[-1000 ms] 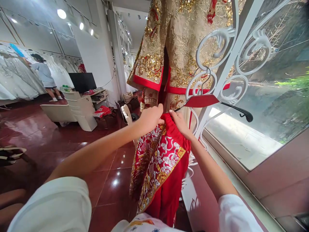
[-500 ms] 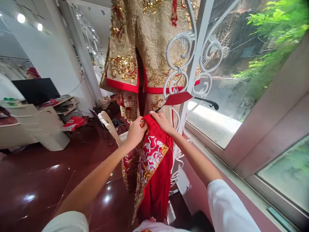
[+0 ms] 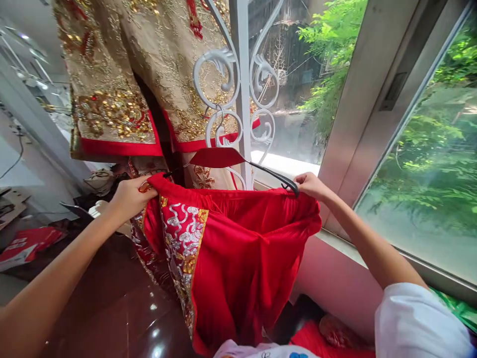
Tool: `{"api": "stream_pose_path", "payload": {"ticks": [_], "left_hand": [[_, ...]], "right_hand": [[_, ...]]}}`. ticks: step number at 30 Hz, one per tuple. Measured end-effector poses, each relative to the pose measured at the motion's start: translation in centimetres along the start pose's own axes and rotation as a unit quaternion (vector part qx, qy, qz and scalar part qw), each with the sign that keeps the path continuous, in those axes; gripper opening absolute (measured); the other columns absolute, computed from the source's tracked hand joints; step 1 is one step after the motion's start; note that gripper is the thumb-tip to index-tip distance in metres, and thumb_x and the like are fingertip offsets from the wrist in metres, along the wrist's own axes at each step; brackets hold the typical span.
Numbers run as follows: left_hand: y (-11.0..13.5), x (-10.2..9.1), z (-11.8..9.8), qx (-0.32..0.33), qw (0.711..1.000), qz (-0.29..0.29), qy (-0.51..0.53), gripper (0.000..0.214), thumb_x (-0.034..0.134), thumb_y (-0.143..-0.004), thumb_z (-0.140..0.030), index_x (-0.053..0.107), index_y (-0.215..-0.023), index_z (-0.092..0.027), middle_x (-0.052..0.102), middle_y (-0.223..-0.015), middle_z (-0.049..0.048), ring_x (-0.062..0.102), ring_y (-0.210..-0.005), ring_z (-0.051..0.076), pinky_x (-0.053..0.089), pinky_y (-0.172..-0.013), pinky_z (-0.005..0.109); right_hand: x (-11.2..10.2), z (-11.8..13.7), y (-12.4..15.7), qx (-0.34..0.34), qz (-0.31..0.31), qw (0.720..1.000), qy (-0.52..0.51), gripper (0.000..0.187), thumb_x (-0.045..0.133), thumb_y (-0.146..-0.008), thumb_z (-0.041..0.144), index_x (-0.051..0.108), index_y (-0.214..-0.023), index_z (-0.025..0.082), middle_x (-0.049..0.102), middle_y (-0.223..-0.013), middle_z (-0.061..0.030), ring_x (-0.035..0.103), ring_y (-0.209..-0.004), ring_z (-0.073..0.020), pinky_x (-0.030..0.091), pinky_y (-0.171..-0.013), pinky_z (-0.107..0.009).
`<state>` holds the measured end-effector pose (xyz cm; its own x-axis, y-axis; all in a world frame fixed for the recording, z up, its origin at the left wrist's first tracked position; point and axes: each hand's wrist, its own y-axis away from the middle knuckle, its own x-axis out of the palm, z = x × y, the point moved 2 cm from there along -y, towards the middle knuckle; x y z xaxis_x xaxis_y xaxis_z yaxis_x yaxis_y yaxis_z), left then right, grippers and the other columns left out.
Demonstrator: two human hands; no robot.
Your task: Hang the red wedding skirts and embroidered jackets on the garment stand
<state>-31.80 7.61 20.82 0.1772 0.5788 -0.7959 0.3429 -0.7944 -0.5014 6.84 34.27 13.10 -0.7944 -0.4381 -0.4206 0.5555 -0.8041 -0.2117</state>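
A red skirt (image 3: 238, 268) with a silver and gold embroidered panel is spread between my hands. My left hand (image 3: 132, 196), fingers closed, grips its waistband at the left end, by one end of the clothes hanger (image 3: 218, 157). My right hand (image 3: 310, 186) is pinched at the other end of the waistband, beside the hanger's black clip. The hanger has a dark red middle and hangs by its metal hook on the white scrolled metal stand (image 3: 241, 89). Whether the clips bite the cloth cannot be made out.
A beige and gold sequinned garment (image 3: 112, 99) with red trim hangs behind the skirt. To the right are a metal-framed window (image 3: 357, 149) and its sill. A red and white bag (image 3: 28, 246) lies at the far left, above a glossy dark red floor (image 3: 100, 308).
My right hand has moved right, stretching the bunched waistband out wide along the hanger. My left hand keeps its hold at the left end. The view has turned to the right.
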Motion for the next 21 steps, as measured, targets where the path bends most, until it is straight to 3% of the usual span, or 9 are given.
{"api": "stream_pose_path", "payload": {"ticks": [3, 6, 8, 11, 13, 16, 18, 21], "left_hand": [[-0.2, 0.0, 0.1, -0.002, 0.999, -0.027, -0.045, 0.014, 0.046, -0.071, -0.030, 0.055, -0.079, -0.024, 0.055, -0.056, -0.0099, 0.044, -0.064, 0.011, 0.032, -0.064, 0.016], [-0.1, -0.4, -0.2, -0.002, 0.996, -0.048, -0.076, 0.015, 0.047, -0.072, -0.034, 0.055, -0.084, -0.028, 0.058, -0.061, -0.0082, 0.050, -0.067, 0.014, 0.033, -0.066, 0.020], [0.2, -0.7, -0.4, -0.001, 0.994, -0.058, -0.095, 0.014, 0.045, -0.076, -0.037, 0.054, -0.084, -0.030, 0.056, -0.059, -0.0064, 0.051, -0.066, 0.016, 0.033, -0.067, 0.022], [1.0, -0.7, -1.1, 0.011, 0.992, -0.067, -0.105, 0.016, 0.041, -0.081, -0.041, 0.052, -0.079, -0.030, 0.051, -0.057, -0.0043, 0.048, -0.063, 0.018, 0.031, -0.066, 0.025], [1.5, -0.5, -1.6, 0.021, 0.990, -0.075, -0.116, 0.018, 0.038, -0.081, -0.041, 0.049, -0.074, -0.029, 0.050, -0.057, -0.0036, 0.047, -0.062, 0.018, 0.029, -0.064, 0.025], [2.3, 0.0, -2.1, 0.020, 0.987, -0.084, -0.138, 0.020, 0.035, -0.082, -0.041, 0.043, -0.070, -0.027, 0.049, -0.059, -0.0029, 0.048, -0.062, 0.019, 0.029, -0.063, 0.025], [2.6, 0.3, -2.2, 0.011, 0.986, -0.083, -0.142, 0.019, 0.034, -0.083, -0.041, 0.042, -0.073, -0.028, 0.052, -0.061, -0.0027, 0.052, -0.067, 0.021, 0.033, -0.067, 0.027], [3.1, 0.5, -2.1, -0.002, 0.984, -0.072, -0.161, 0.018, 0.035, -0.083, -0.043, 0.044, -0.080, -0.028, 0.059, -0.070, -0.0008, 0.058, -0.075, 0.024, 0.038, -0.072, 0.029]], "right_hand": [[-2.0, 3.5, -0.7, -0.086, -0.066, 0.982, 0.156, 0.035, 0.073, -0.058, 0.044, 0.058, -0.051, 0.013, 0.040, -0.043, 0.0049, 0.031, -0.045, -0.0064, 0.022, -0.048, -0.025], [-4.2, 7.8, -1.3, -0.137, -0.141, 0.934, 0.300, 0.027, 0.076, -0.058, 0.037, 0.065, -0.059, 0.013, 0.050, -0.050, 0.0015, 0.044, -0.054, -0.0094, 0.030, -0.054, -0.026], [-5.5, 10.6, -1.5, -0.141, -0.157, 0.911, 0.353, 0.027, 0.075, -0.060, 0.036, 0.066, -0.060, 0.011, 0.059, -0.060, -0.0026, 0.052, -0.063, -0.0111, 0.035, -0.060, -0.027], [-6.2, 14.7, -1.9, -0.158, -0.140, 0.900, 0.383, 0.056, 0.039, -0.082, 0.043, 0.062, -0.056, 0.000, 0.064, -0.087, -0.0074, 0.057, -0.078, -0.0074, 0.035, -0.069, -0.027], [-5.4, 17.1, -2.6, -0.182, -0.132, 0.897, 0.381, 0.061, 0.030, -0.084, 0.042, 0.061, -0.058, -0.004, 0.063, -0.093, -0.0071, 0.056, -0.082, -0.0074, 0.035, -0.072, -0.026], [-2.6, 19.1, -3.7, -0.211, -0.116, 0.897, 0.371, 0.034, 0.065, -0.071, 0.037, 0.064, -0.067, 0.003, 0.061, -0.082, -0.0047, 0.056, -0.082, -0.0136, 0.040, -0.073, -0.028], [-0.4, 18.8, -4.1, -0.193, -0.101, 0.902, 0.374, 0.026, 0.074, -0.064, 0.029, 0.064, -0.069, 0.005, 0.058, -0.073, -0.0036, 0.054, -0.078, -0.0153, 0.040, -0.071, -0.028], [2.0, 16.7, -3.3, -0.131, -0.100, 0.909, 0.384, 0.023, 0.073, -0.067, 0.029, 0.063, -0.069, 0.009, 0.053, -0.065, -0.0031, 0.051, -0.069, -0.0144, 0.037, -0.065, -0.028]]}}
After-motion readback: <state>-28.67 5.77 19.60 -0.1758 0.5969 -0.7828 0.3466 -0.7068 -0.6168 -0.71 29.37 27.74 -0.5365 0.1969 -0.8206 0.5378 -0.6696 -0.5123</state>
